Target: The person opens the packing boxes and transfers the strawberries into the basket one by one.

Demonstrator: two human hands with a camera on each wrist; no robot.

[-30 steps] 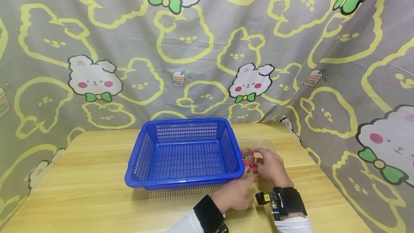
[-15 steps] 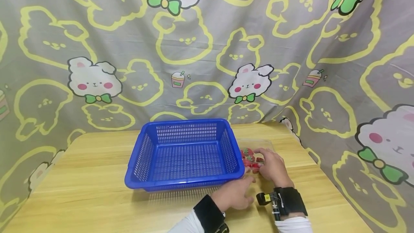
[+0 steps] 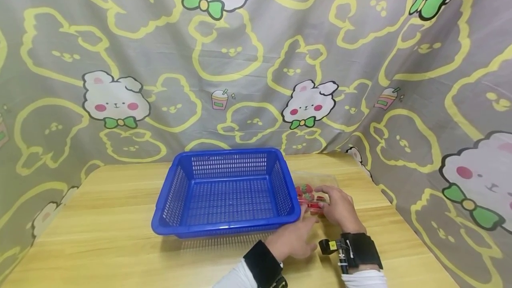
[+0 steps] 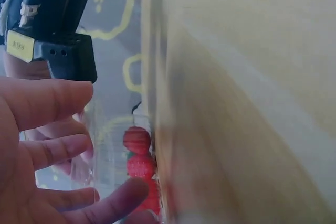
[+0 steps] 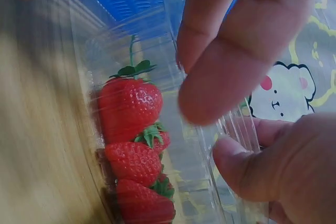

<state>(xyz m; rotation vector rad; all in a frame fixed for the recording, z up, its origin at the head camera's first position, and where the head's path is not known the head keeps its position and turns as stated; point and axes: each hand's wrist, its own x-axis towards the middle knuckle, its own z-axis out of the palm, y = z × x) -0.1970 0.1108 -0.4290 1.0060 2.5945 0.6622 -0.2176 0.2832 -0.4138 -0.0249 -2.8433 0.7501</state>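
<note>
A clear plastic box [image 3: 326, 180] of strawberries [image 5: 131, 108] sits on the table at the right of a blue basket [image 3: 230, 223], which hides part of it. In the right wrist view the berries show red with green leaves through the box wall. My right hand [image 3: 339, 208] pinches the upper edge at the right of the box, thumb [image 5: 236, 156] on the near side and fingers behind. My left hand [image 3: 295, 237] is in front of the box and the basket's near right corner. Its fingers [image 4: 63, 150] are spread close to the box; whether they touch it is unclear.
The blue basket has perforated walls and floor and takes up the middle of the wooden table [image 3: 100, 217]. A grey patterned curtain [image 3: 252, 88] hangs behind and at both sides. Black wristbands [image 3: 362, 250] with cameras sit on both wrists.
Both hands stay at the box almost unmoved. The left hand has shifted slightly up and right against the box front; the view has tilted a little.
</note>
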